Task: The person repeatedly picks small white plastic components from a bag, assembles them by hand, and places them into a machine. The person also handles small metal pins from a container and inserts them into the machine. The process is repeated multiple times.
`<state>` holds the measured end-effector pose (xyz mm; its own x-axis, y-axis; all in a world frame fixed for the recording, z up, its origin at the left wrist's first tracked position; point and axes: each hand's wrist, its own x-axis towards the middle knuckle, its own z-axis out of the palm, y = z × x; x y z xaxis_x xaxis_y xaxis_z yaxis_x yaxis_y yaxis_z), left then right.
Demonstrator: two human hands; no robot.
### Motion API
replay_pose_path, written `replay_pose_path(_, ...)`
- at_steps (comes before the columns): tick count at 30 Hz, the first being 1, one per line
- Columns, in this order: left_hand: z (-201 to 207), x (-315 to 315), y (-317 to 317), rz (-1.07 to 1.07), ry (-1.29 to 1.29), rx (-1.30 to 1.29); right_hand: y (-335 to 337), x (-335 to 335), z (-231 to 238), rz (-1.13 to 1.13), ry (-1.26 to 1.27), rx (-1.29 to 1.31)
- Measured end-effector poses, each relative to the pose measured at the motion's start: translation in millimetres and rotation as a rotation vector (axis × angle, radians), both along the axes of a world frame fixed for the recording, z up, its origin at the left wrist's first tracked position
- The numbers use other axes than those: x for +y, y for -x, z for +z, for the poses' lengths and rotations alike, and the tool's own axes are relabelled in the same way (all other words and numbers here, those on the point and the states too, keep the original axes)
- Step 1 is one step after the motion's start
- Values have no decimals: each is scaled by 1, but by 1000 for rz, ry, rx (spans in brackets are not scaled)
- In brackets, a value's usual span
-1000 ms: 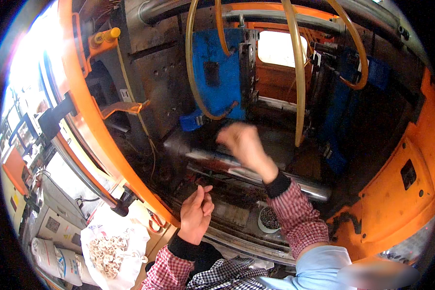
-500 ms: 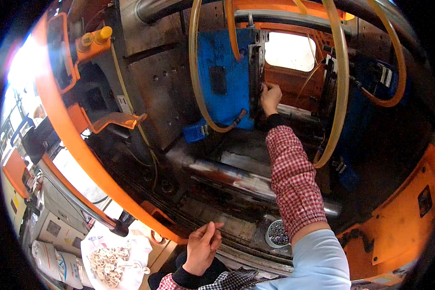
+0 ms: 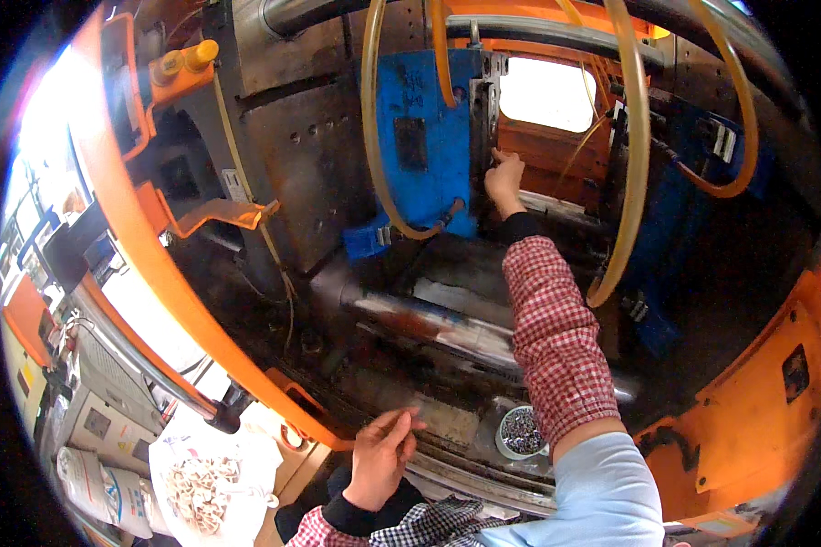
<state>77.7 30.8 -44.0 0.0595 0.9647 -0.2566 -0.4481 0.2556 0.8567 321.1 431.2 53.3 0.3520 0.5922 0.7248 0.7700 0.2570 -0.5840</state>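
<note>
My right hand (image 3: 504, 180) reaches far into the machine, its fingers closed together at the dark inner face of a blue mould half (image 3: 426, 137). Whatever those fingertips hold, if anything, is too small to make out. Low in front of me, my left hand (image 3: 381, 459) is raised with thumb and fingers pinched together. I cannot tell what is between them. Beside my right forearm stands a white cup (image 3: 505, 444) filled with small metal pieces (image 3: 523, 428). A second blue mould half (image 3: 680, 210) sits in shadow at the right.
Yellowish hoses (image 3: 637, 164) loop down around my right arm. A shiny tie bar (image 3: 438, 326) crosses below it. At left runs an orange guard frame (image 3: 178, 283); an orange panel (image 3: 764, 383) stands right. An open white bag (image 3: 260, 447) holds beige parts (image 3: 199, 492).
My right hand has shifted slightly along the mould's face, with its fingertips still there. The left index finger, stretched out before, now bends in toward the thumb. The view has shifted a little.
</note>
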Motion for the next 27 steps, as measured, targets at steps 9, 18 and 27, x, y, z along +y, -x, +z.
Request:
replay_pose_path(9,0,9,16,157,-134,-116,89,-276,6,1113,344,-349)
replay_pose_path(18,20,10,2,52,-182,-180,103,-327,-18,1225,364,-369)
replay_pose_path(27,5,14,13,93,-142,-308,92,-245,-9,693,-162,-182)
